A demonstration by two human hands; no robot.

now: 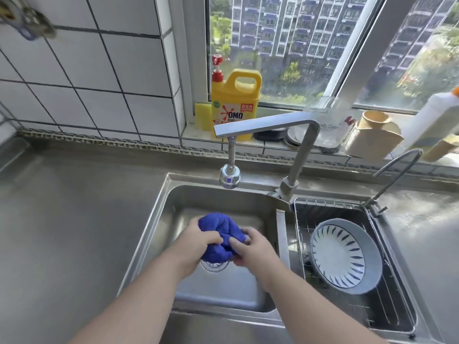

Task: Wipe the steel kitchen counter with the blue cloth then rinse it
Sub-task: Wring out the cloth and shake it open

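- The blue cloth [219, 238] was bunched up into a ball over the left sink bowl [159, 219], just above the round drain [214, 265].
- The left hand [198, 242] held the cloth from the left side, with its fingers curled tight around it.
- The right hand [252, 247] held the cloth from the right side, with its thumb and fingers pinching into the folds.
- Both hands were close together, with the cloth squeezed between them.
- The steel tap [263, 125] reached out over the bowl, and its spray head [229, 177] hung above the cloth.
- I could not tell if water was running.
- The steel counter [69, 219] lay to the left of the sink.
- A wire basket [330, 203] sat in the right bowl, and a white plate with blue stripes [345, 254] leaned inside it.
- A yellow soap jug [234, 100] stood on the window ledge, with a yellow sponge [202, 116] beside it.
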